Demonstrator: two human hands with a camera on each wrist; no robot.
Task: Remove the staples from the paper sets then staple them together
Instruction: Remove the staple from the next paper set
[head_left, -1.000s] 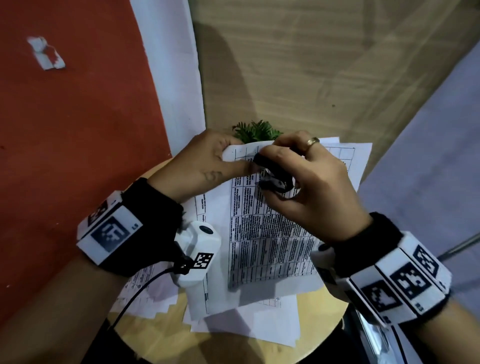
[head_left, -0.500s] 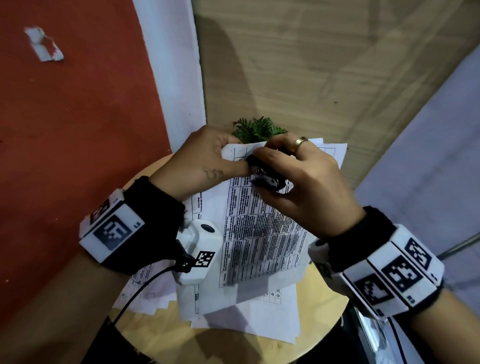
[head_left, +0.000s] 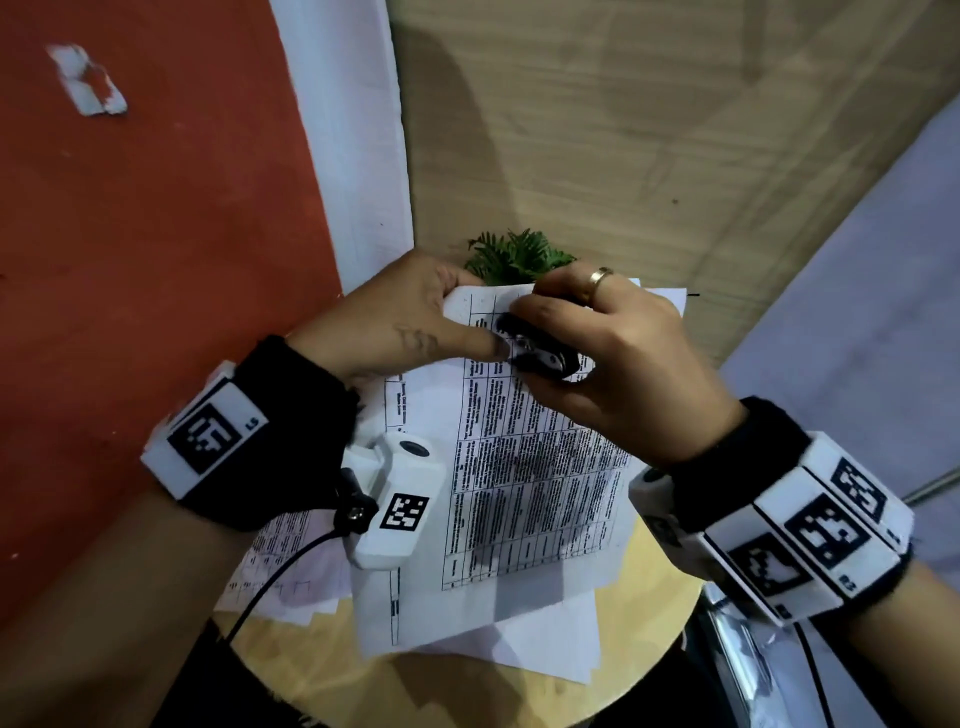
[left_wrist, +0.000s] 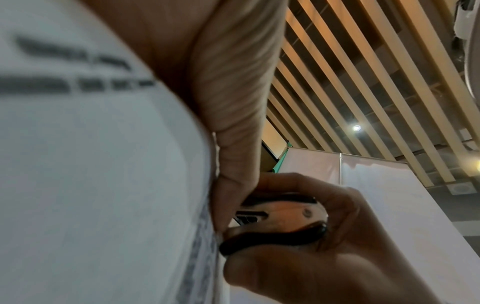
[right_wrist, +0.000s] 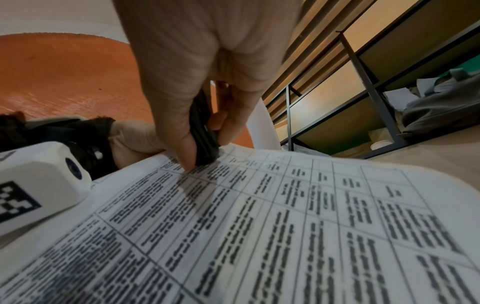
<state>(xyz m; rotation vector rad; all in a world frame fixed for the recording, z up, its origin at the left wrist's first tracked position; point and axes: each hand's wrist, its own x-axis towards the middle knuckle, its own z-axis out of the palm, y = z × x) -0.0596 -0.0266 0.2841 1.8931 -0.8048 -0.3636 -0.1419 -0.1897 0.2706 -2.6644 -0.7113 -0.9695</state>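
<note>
Paper set (head_left: 524, 493) is being pinched at its 11 o'clock corner by the left hand (head_left: 395, 322), above the round table (head_left: 649, 623). Black staple remover (head_left: 540, 351) is being squeezed between thumb and fingers of the right hand (head_left: 623, 364), its jaws being pressed against that same corner.
</note>
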